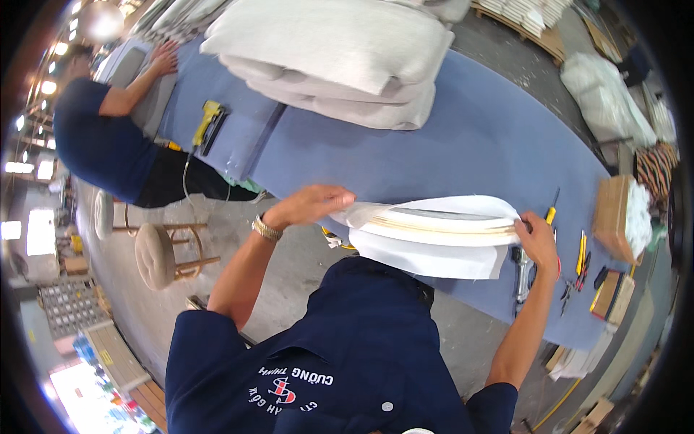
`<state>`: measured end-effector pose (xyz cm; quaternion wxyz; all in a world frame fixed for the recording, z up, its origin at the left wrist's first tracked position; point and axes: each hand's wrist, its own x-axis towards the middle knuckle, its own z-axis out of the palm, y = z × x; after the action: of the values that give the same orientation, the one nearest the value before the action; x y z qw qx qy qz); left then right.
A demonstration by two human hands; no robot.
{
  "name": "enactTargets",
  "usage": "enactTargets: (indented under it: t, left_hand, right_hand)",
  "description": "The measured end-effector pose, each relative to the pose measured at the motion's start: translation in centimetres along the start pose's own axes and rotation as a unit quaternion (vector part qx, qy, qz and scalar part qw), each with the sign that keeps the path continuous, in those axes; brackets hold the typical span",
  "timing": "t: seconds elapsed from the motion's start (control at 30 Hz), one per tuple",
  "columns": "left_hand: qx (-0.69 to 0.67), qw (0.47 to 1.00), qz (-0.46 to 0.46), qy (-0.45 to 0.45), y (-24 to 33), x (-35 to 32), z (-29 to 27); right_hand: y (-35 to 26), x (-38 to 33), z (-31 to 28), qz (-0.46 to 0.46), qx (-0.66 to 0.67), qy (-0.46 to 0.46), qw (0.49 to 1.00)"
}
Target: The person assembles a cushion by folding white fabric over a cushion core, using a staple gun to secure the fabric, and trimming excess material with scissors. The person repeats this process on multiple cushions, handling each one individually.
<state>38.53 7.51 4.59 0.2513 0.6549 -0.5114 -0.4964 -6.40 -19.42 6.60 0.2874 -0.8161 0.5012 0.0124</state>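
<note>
Sets white fabric (434,258) lined with cream against blue tabletop (491,137); shows pale-grey padding (332,43), navy shirt (361,340), yellow-and-black tool (209,121), orange-and-black striped bundle (656,171).

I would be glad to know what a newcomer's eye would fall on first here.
Probably the large pale grey stack of folded fabric at the top centre of the blue table. Next comes the curved, white-cloth-covered piece at the near edge, its right end in the right hand. The yellow air stapler stands out at upper left.
</note>
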Motion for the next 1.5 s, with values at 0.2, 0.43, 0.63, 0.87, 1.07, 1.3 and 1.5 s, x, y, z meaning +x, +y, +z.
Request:
enactTargets:
  t: [0.2,0.43,0.63,0.87,1.07,1.3,1.5]
  left_hand:
    - [0.131,0.957,0.072,0.247,1.4,-2.9,7.5]
    - [-0.005,0.946,0.048,0.321,1.1,-2.6,9.7]
    - [-0.038,0.933,-0.049,0.354,1.4,-3.9,11.4]
    - [0.097,0.911,-0.008,0.401,0.4,-6.5,15.6]
    - [0.117,0.913,-0.095,0.380,0.9,-6.8,16.3]
    - [0.151,0.893,-0.129,0.405,3.3,-6.1,16.0]
    - [0.222,0.908,-0.122,0.332,2.0,-6.2,14.9]
  right_hand:
    - [-5.8,1.0,-0.5,-0.140,-0.071,-0.042,0.987]
    - [-20.7,0.8,7.3,-0.406,0.056,-0.113,0.905]
    - [-23.3,2.3,13.5,-0.354,-0.028,-0.152,0.922]
    - [-21.6,4.2,18.2,-0.404,0.104,-0.257,0.872]
    - [-21.0,3.3,20.4,-0.413,0.130,-0.214,0.876]
    - [-20.3,3.5,18.0,-0.496,0.113,-0.125,0.852]
    - [-20.4,2.4,17.0,-0.530,0.166,-0.133,0.821]
